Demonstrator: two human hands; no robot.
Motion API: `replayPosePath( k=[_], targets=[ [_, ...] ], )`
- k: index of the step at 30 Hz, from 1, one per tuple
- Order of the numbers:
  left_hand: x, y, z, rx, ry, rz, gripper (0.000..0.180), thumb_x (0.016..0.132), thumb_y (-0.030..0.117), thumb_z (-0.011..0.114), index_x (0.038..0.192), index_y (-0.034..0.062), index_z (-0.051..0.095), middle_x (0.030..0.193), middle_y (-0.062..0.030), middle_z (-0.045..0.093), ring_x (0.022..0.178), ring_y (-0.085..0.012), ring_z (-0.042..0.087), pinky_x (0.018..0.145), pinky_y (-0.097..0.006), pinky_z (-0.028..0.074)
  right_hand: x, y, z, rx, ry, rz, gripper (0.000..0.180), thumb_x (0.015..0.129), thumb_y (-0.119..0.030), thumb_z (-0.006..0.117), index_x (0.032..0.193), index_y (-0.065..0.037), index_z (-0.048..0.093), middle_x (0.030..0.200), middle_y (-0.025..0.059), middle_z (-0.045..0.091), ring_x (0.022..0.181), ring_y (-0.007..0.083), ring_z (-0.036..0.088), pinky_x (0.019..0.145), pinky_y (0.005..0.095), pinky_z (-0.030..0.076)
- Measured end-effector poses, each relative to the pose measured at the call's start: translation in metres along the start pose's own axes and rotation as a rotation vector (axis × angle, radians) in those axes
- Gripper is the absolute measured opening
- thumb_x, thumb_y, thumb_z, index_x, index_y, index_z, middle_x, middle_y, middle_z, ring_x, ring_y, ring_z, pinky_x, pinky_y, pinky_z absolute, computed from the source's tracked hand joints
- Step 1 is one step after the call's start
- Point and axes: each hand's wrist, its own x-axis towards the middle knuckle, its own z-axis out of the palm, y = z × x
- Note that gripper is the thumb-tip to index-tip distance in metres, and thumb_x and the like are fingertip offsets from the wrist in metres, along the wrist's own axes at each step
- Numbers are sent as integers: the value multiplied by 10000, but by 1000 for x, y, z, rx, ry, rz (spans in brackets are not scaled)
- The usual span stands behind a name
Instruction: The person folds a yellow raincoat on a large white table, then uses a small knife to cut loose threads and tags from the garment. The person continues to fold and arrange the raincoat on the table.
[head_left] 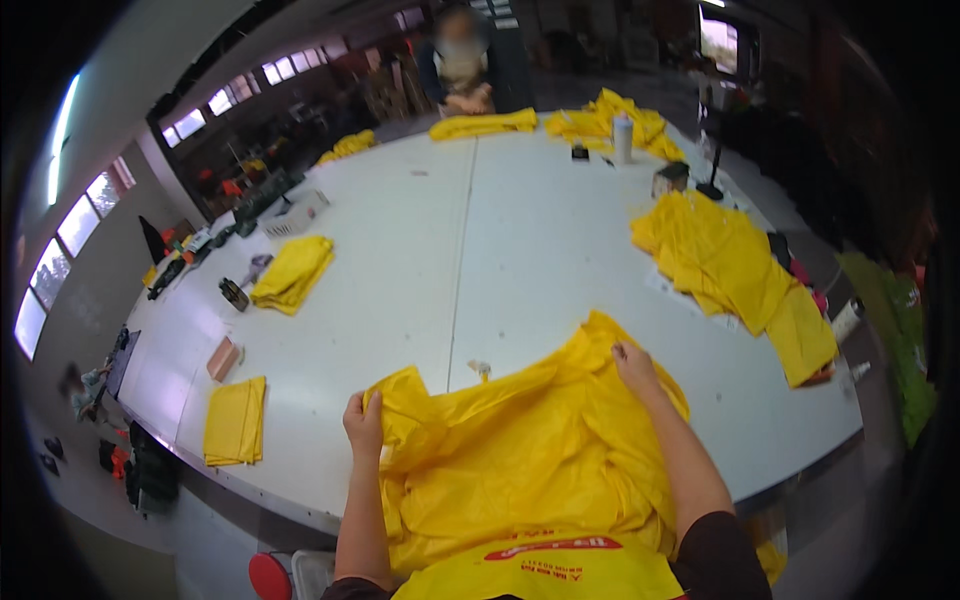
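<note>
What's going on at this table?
A person is holding up a wide, creased, thin yellow cloth at the near edge of a large white table. The left hand grips its left side, the right hand its upper right. A flat, folded rectangular yellow bundle lies to the left, a long rumpled yellow heap to the right. Another person is at the table's far side.
</note>
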Motion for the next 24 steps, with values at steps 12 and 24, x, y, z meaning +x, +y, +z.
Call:
replayPosePath(
  k=[12,24],
  targets=[
    [40,3,190,490,-312,747,372,661,107,698,1005,39,573,971,-131,605,937,-300,553,840,-380,422,56,7,76,-31,-167,49,331,800,-207,552,1117,-109,551,976,166,609,886,340,578,756,427,466],
    [-1,-24,326,607,-839,617,532,734,431,613,1102,64,502,1091,-105,539,1014,-304,506,813,-424,429,35,51,12,-289,-42,310,242,778,-221,607,886,-7,573,786,162,597,787,314,593,679,392,468]
  ],
)
